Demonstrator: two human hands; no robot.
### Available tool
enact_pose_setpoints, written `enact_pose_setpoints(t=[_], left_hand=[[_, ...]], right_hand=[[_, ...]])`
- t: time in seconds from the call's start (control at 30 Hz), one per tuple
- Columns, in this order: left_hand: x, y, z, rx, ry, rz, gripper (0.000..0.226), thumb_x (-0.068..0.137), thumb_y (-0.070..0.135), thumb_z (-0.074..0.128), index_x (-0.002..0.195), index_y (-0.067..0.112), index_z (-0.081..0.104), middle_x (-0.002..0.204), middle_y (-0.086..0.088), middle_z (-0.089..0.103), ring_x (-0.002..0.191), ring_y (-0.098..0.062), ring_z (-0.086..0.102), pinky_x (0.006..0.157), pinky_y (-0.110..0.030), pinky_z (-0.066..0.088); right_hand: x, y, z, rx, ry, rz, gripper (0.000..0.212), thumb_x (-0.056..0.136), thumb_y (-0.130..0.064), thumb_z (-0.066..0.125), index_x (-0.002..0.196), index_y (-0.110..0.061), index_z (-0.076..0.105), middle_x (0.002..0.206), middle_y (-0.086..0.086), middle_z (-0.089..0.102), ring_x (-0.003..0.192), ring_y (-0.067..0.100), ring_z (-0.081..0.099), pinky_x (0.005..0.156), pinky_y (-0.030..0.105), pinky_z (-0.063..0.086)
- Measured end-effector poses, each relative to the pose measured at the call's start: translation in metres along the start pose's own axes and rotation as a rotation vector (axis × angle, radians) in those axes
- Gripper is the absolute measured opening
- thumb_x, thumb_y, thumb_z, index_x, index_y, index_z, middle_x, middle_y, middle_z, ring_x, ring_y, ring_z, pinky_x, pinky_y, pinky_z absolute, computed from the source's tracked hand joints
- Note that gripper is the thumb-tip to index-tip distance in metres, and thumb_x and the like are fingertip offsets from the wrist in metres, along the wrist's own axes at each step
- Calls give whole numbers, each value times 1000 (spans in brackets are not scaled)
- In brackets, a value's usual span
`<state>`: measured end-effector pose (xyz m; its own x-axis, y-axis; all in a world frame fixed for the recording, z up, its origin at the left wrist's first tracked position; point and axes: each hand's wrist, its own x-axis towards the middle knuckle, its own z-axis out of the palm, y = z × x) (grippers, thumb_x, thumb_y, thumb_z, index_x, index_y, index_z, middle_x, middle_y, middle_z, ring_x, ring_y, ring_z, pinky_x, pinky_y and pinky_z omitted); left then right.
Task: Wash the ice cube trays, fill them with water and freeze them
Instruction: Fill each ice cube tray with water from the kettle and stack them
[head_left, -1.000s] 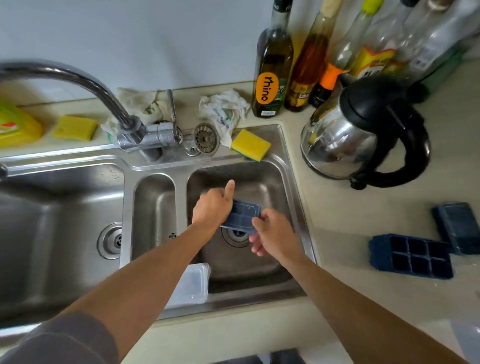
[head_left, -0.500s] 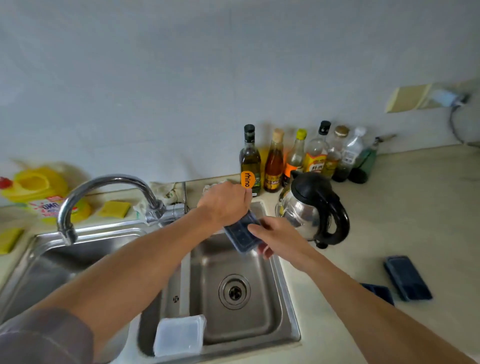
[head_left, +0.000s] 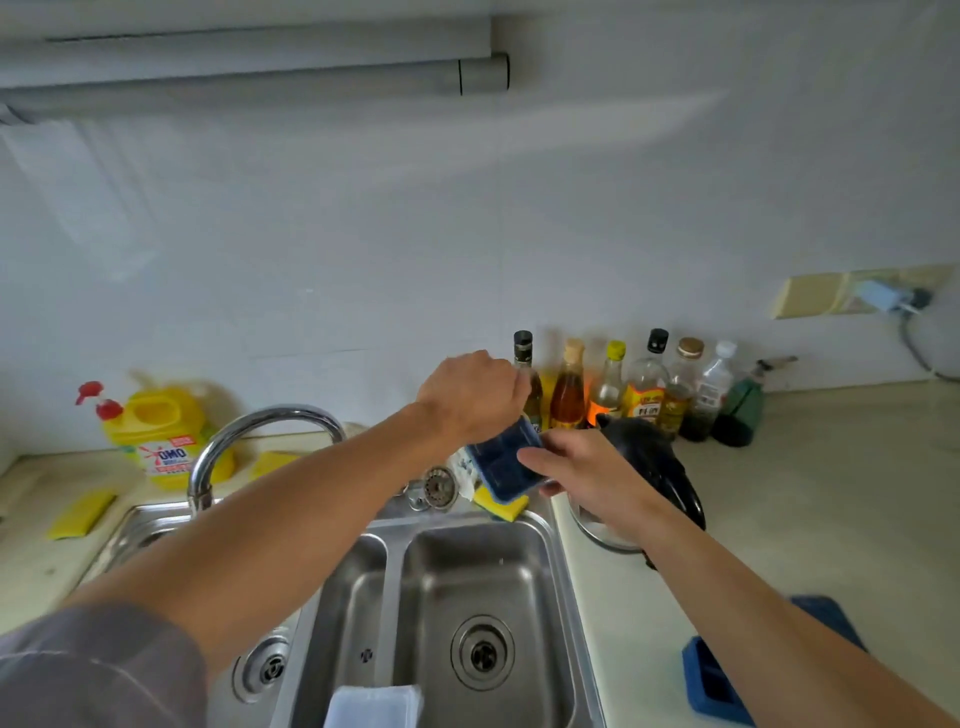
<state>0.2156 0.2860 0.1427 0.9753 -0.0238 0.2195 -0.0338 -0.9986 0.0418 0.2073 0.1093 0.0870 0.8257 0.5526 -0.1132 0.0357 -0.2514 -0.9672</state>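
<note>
Ice tray (head_left: 501, 465) lifted higher now, left hand (head_left: 467, 397) and right hand (head_left: 576, 467) both gripping it; kettle (head_left: 657, 457) behind, sink (head_left: 563, 571) below.

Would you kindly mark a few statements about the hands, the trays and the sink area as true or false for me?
1. The left hand and the right hand both hold the blue ice cube tray. True.
2. Water runs from the faucet. False: no stream shows at its spout.
3. The kettle stands left of the sink. False: it stands on the counter right of the sink, partly behind the right hand.
4. A second blue tray lies on the counter right of the sink. True.
</note>
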Motion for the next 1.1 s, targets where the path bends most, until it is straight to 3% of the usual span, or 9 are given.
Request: enact_pose_setpoints(t=[0.13,0.2,0.33,0.47,0.63,0.73,0.9,1.0,1.1], left_hand=[[-16,-7,45,-270,-270,-252,30,105,23,38,114,3,58,111,-20,66,98,-35,66,82,-43,52],[-28,-12,73,-436,-382,-396,38,104,29,40,113,0,63,110,-20,68,101,-35,67,79,-38,51],[-42,-16,102,-543,-566,-509,59,101,60,36,104,7,64,97,-13,68,77,-22,69,61,-28,50],[-50,-31,92,-819,-436,-646,86,93,78,22,112,6,65,94,-18,72,73,-25,72,69,-37,63],[-86,-16,94,-1230,-479,-837,78,89,80,40,109,9,67,89,-9,77,69,-19,73,52,-24,54],[-91,-7,101,-1350,-388,-900,61,95,64,54,113,6,68,90,-8,74,68,-18,68,50,-25,50],[-90,-8,107,-1357,-373,-963,51,99,51,57,115,3,64,89,-11,68,62,-17,57,45,-23,41],[-90,-24,102,-1354,-329,-955,49,98,50,60,106,3,66,75,-7,65,55,-15,56,40,-20,39],[-90,-38,90,-1290,-307,-893,50,99,47,60,111,-1,67,77,-8,67,57,-16,60,39,-20,42]], right_hand=[[-3,-2,2,46,5,175,29,94,-29,69,93,0,74,66,3,71,56,10,65,50,21,48],[-5,3,9,1,-18,273,33,94,-29,69,96,4,72,65,9,71,50,12,64,47,22,44],[-11,21,26,3,-44,413,28,96,-28,68,92,-1,68,66,13,72,49,14,64,47,22,44],[-9,30,30,44,28,448,29,100,-30,64,101,-1,67,75,14,77,58,18,67,52,24,49],[-6,33,35,59,164,419,30,101,-34,61,99,-5,69,72,10,77,57,16,67,56,28,53],[-7,29,47,17,136,420,28,100,-36,62,98,-9,69,72,6,77,58,15,68,57,28,55],[-9,24,55,71,134,483,28,100,-32,62,100,-4,68,79,13,78,62,20,69,63,32,55],[-6,19,72,39,145,427,28,101,-28,59,102,-1,68,78,14,77,56,17,66,56,28,51],[-3,18,84,99,146,400,31,103,-27,59,107,2,69,84,19,77,59,19,65,57,28,50]])
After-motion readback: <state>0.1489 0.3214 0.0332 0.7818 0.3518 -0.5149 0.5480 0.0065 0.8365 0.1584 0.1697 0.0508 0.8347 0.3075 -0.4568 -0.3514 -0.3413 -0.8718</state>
